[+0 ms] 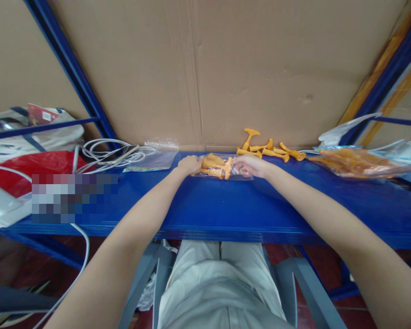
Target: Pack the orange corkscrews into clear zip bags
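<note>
A clear plastic bag (pixel 216 167) with several orange T-shaped handles inside lies on the blue table, between my two hands. My left hand (pixel 189 165) is closed on the bag's left end. At the right end, my right hand (pixel 249 166) pinches the clear plastic with bent fingers. Just behind my right hand is a loose heap of orange T-shaped handles (pixel 267 151), one of them standing upright. What the handles belong to does not show.
Filled bags of orange handles (pixel 359 162) lie at the right. Flat clear bags (pixel 152 160) sit left of my hands, beside coiled white cable (pixel 106 153). A red bag (pixel 37 167) and white power strip (pixel 7 208) are farther left. Cardboard (pixel 205 77) stands behind the blue table (pixel 222 205).
</note>
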`<state>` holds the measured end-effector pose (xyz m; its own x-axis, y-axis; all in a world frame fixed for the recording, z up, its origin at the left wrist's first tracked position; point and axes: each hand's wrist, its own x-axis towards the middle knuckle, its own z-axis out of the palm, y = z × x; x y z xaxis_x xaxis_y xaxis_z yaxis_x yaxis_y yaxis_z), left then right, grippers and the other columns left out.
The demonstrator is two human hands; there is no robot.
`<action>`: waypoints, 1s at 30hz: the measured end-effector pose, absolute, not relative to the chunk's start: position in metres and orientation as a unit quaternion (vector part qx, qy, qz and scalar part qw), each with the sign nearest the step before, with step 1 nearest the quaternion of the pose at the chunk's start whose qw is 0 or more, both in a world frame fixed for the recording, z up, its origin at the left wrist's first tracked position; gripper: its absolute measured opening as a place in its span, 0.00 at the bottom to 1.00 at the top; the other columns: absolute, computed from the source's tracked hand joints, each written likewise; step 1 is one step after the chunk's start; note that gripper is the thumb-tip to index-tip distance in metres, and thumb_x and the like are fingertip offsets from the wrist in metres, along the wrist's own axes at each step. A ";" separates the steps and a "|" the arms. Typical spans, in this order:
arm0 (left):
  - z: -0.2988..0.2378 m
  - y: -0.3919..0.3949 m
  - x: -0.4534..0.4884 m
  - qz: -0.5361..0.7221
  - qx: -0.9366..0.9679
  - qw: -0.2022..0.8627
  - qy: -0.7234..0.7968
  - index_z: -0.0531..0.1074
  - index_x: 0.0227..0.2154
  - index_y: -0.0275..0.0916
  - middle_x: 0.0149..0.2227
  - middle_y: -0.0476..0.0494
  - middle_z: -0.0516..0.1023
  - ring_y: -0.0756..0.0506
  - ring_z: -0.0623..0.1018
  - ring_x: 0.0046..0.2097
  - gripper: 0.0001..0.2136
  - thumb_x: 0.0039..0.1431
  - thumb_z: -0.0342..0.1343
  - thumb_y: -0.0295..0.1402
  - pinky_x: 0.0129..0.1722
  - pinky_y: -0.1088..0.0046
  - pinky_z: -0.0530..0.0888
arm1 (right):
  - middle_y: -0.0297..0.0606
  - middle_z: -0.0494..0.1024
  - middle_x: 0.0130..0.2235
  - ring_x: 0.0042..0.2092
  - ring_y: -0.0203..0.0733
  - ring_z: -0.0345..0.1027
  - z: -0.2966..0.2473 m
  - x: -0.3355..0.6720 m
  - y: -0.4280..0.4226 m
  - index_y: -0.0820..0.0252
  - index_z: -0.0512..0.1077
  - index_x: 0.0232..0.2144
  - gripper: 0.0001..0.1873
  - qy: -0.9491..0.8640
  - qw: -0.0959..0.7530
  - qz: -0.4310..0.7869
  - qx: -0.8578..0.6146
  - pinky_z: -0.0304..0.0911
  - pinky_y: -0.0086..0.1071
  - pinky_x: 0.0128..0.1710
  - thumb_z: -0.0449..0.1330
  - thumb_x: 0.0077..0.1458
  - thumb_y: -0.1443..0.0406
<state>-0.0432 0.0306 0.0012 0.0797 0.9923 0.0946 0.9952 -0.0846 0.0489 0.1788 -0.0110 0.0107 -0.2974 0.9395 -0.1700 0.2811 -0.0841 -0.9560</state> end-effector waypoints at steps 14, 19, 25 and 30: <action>-0.002 0.034 -0.045 -0.067 -0.738 0.025 -0.671 0.74 0.52 0.32 0.54 0.32 0.76 0.38 0.76 0.55 0.29 0.69 0.32 0.43 0.52 0.65 0.71 | 0.32 0.70 0.17 0.15 0.28 0.59 -0.007 0.171 -0.007 0.64 0.68 0.27 0.11 -0.510 0.398 0.556 -0.522 0.56 0.21 0.14 0.53 0.60 0.77; -0.002 0.035 -0.046 -0.087 -0.729 0.019 -0.678 0.74 0.52 0.32 0.54 0.31 0.76 0.37 0.76 0.55 0.28 0.69 0.32 0.43 0.52 0.64 0.71 | 0.33 0.75 0.20 0.18 0.31 0.65 -0.003 0.169 -0.010 0.63 0.68 0.30 0.12 -0.493 0.422 0.555 -0.521 0.61 0.23 0.17 0.50 0.60 0.79; 0.001 0.033 -0.046 -0.138 -0.735 0.049 -0.662 0.75 0.50 0.38 0.49 0.38 0.80 0.40 0.78 0.53 0.19 0.66 0.42 0.37 0.50 0.70 0.73 | 0.35 0.78 0.26 0.22 0.32 0.69 0.001 0.170 -0.014 0.62 0.68 0.32 0.09 -0.488 0.427 0.574 -0.501 0.65 0.25 0.22 0.53 0.58 0.78; 0.000 0.032 -0.042 -0.145 -0.778 0.072 -0.607 0.75 0.50 0.40 0.48 0.40 0.80 0.41 0.78 0.51 0.18 0.65 0.44 0.35 0.49 0.70 0.73 | 0.36 0.79 0.32 0.27 0.32 0.71 0.003 0.178 -0.004 0.61 0.69 0.33 0.08 -0.491 0.462 0.562 -0.479 0.68 0.26 0.29 0.57 0.55 0.77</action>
